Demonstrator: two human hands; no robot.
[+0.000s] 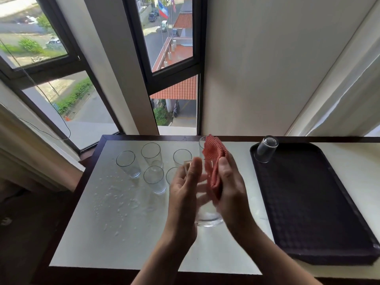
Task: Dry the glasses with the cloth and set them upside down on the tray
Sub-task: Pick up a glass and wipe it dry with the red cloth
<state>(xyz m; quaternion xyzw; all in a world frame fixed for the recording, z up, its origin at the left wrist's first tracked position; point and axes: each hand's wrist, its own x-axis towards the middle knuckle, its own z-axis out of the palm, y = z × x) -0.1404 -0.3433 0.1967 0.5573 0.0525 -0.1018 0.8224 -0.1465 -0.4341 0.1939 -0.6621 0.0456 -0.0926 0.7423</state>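
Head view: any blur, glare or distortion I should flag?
Head view: motion blur smears the held glass and the edges of the left hand and right hand; the window is washed out upper left; wide-angle bends its frame; tray and standing glasses are sharp.
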